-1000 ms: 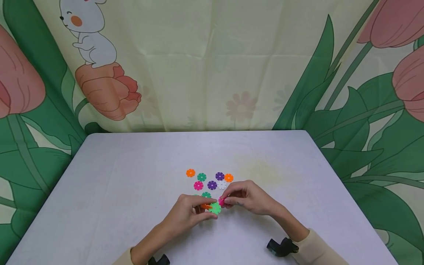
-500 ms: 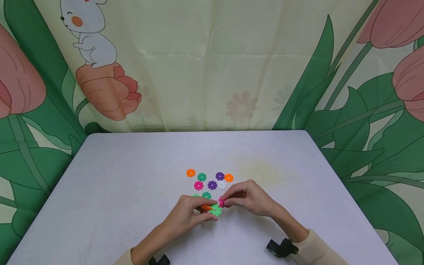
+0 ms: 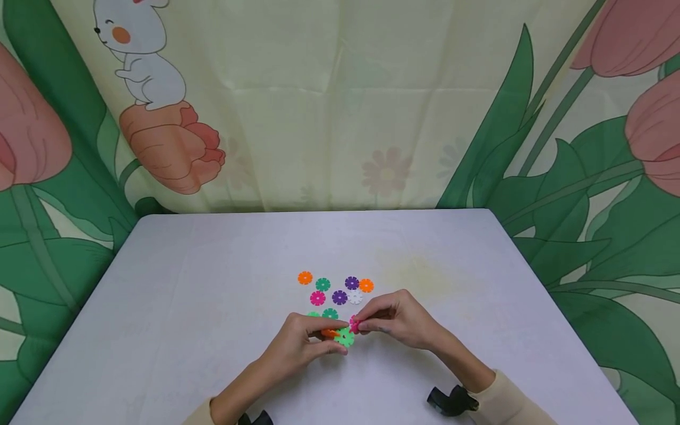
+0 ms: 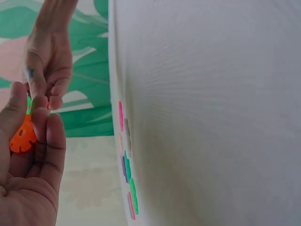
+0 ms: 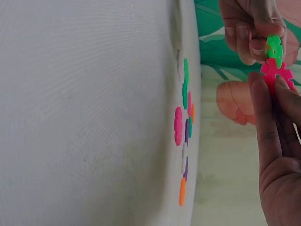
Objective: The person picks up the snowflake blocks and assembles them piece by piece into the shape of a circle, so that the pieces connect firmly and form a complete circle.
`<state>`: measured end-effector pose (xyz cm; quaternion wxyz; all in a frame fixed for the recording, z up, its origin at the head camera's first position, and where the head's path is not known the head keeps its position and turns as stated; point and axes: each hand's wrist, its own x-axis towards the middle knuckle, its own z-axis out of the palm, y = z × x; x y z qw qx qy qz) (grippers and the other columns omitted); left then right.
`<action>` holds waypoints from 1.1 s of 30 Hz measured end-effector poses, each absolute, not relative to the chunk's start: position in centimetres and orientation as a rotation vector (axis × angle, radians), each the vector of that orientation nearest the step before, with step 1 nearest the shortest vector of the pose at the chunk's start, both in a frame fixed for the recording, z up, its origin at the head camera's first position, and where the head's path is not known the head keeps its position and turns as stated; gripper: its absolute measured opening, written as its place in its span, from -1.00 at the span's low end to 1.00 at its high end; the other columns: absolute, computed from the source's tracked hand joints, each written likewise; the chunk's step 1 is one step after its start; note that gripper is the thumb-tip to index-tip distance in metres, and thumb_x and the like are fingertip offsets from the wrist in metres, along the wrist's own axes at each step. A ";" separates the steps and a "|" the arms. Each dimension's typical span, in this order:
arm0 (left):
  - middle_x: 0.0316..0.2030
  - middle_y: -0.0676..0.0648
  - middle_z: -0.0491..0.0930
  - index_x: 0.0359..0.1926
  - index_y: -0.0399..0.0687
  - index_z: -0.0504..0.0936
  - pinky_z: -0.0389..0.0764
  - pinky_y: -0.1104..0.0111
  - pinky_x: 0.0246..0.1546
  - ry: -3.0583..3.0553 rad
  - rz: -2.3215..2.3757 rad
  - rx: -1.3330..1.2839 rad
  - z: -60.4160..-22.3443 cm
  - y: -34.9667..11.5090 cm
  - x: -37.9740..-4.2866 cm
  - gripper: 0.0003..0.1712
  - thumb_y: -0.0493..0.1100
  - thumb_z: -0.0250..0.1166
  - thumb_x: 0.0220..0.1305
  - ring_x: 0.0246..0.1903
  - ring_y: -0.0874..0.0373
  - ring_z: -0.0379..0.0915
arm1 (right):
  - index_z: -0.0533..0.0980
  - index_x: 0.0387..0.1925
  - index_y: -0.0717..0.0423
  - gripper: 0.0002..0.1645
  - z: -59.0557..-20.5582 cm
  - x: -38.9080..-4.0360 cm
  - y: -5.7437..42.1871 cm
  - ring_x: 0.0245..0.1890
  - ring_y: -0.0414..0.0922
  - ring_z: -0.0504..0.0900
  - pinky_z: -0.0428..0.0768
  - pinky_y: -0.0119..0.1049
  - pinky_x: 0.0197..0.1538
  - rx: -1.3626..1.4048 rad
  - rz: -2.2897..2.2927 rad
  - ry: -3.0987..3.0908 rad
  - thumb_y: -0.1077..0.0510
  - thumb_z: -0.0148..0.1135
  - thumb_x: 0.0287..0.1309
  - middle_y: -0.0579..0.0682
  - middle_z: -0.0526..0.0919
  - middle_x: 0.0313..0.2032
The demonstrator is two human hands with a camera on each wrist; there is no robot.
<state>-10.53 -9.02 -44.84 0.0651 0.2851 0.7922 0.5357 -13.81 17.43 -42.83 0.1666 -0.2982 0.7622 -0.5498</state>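
My left hand [image 3: 304, 341] holds an orange notched flower-shaped disc [image 4: 22, 137] between thumb and fingers. A light green disc [image 3: 345, 337] is joined to it, standing at an angle to it. From the right, my right hand [image 3: 402, 319] pinches a pink notched disc [image 5: 276, 73] between thumb and forefinger. In the right wrist view the pink disc's rim meets the edge of the green disc; how deep their slots sit together cannot be told. Both hands are above the table, close together. Fingers cover part of the orange disc in the head view.
Several loose discs lie flat on the white table [image 3: 212, 283] beyond the hands: orange [image 3: 305, 277], teal [image 3: 322, 284], pink [image 3: 317, 298], purple [image 3: 339, 297] and white [image 3: 355, 297]. A light green disc [image 3: 313, 314] is partly hidden behind the left hand. A printed curtain [image 3: 329, 118] hangs behind.
The light green disc has tilted slightly and sits a little lower, and more of the pink disc's face shows. Both hands have hardly moved. The loose discs lie as before.
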 end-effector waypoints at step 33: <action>0.02 0.01 0.74 0.20 -0.06 0.67 0.76 0.57 -0.25 2.638 1.545 0.635 -44.5 -8.9 -10.7 -0.36 -0.14 0.67 0.09 -0.25 0.23 0.70 | 0.79 -0.17 0.10 -0.82 -43.9 -11.9 15.7 -0.25 -0.23 0.87 0.84 -0.37 -0.10 -0.652 -1.657 2.450 0.23 0.57 0.17 0.05 0.87 -0.24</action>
